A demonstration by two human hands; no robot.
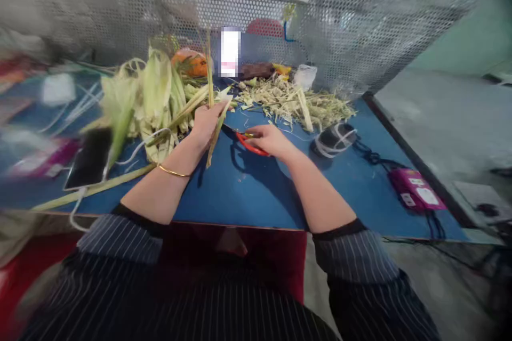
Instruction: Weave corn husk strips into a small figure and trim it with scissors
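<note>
My left hand (206, 123) is closed around a strip of corn husk (218, 132), whose lower end hangs toward the blue table (244, 197). A long thin dry piece stands up behind that hand. In my right hand (269, 140) are red-handled scissors (253, 146), fingers around the handles. Their blades point left, at the husk strip; I cannot tell whether they touch it. Left of my left hand lies a big pile of pale green corn husks (154, 93). Beyond my right hand spreads a heap of husk scraps (280, 97).
A lit phone (230, 53) stands at the back, beside an orange bag (192, 63). Another phone (90, 157) with a white cable lies at left. At right are a dark roll with a pale band (335, 140) and a purple box (416, 190) with cords. Perforated silvery sheeting hangs behind.
</note>
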